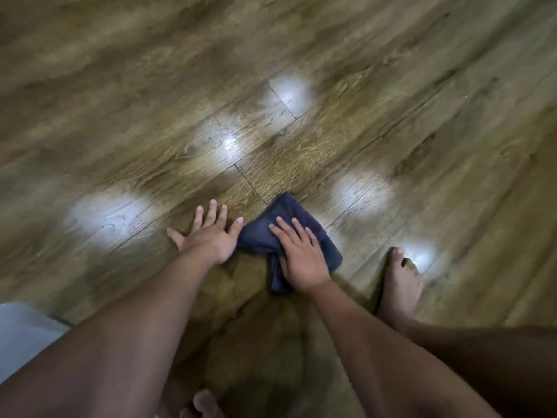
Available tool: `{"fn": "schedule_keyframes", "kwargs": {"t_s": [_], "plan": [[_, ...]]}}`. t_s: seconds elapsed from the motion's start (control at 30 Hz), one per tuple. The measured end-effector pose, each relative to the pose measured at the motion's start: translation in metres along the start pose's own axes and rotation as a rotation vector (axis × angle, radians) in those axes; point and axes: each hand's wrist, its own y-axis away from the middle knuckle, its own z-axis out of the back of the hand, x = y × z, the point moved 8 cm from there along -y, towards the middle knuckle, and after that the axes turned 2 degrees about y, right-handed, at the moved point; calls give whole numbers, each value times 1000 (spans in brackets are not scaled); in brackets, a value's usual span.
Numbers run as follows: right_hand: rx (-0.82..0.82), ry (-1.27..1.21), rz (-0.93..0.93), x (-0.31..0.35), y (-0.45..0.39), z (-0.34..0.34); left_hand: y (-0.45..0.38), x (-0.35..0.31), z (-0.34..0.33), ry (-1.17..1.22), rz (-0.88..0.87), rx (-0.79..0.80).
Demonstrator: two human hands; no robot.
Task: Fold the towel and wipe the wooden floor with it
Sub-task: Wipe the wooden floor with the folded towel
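At the far left edge, low in the view, a pale grey cloth (21,336) shows beside the left forearm; what it belongs to cannot be told. The left hand (208,236) lies flat on the floor (301,152), palm down, all 5 fingers straight and spread, holding nothing. Its forefinger tip reaches just to the left edge of the towel (289,218). The towel is dark blue, bunched into a rough folded wad, lying on the floor directly ahead of the person between the 2 hands' lines. The right hand (298,257) presses down on top of the towel, fingers straight and slightly apart, palm covering its near half; the thumb side is partly hidden in the cloth. The hands are near but not touching. Right of the towel, a bare foot (401,282) stands on the floor. Toes (205,402) of another foot show at the bottom edge. Several bright light patches reflect off the planks.
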Motion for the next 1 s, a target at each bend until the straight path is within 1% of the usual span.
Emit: {"fn": "schedule_keyframes", "kwargs": {"t_s": [0.07,0.13,0.23,0.3,0.33,0.4,0.5,0.57,0.63,0.67,0.73,0.8,0.83,0.9,0.93,1.0], "plan": [[-55,-43,-116,-46,-12,25,-1,-4,-2,-25,19,-16],[-120,-87,-275,-96,-24,49,-2,-7,-5,-39,49,-44],[-249,-232,-579,-170,-29,83,-1,-19,-4,-52,102,-127],[-307,-342,-786,-209,-22,94,1,-26,1,-64,128,-180],[-322,-375,-860,-221,-18,96,2,-28,4,-63,138,-198],[-363,-421,-945,-227,-19,96,2,-29,9,-55,155,-223],[-449,-465,-1012,-207,-32,93,3,-31,17,-47,189,-258],[-460,-422,-954,-181,-54,93,2,-38,24,-25,221,-284],[-397,-346,-757,-144,-88,94,2,-47,30,-4,238,-326],[-340,-305,-608,-120,-108,92,1,-54,33,20,236,-359],[-205,-203,-253,-62,-137,80,-2,-70,39,103,211,-454],[-68,-123,68,-10,-140,59,-5,-83,47,260,215,-549],[-26,-106,169,3,-137,50,-6,-84,50,374,251,-582],[-18,-90,259,-1,-133,48,-9,-82,53,569,343,-617],[-21,-81,271,-10,-132,51,-9,-82,55,577,353,-614],[-14,-80,247,-36,-131,60,-9,-93,59,512,312,-581]]}}
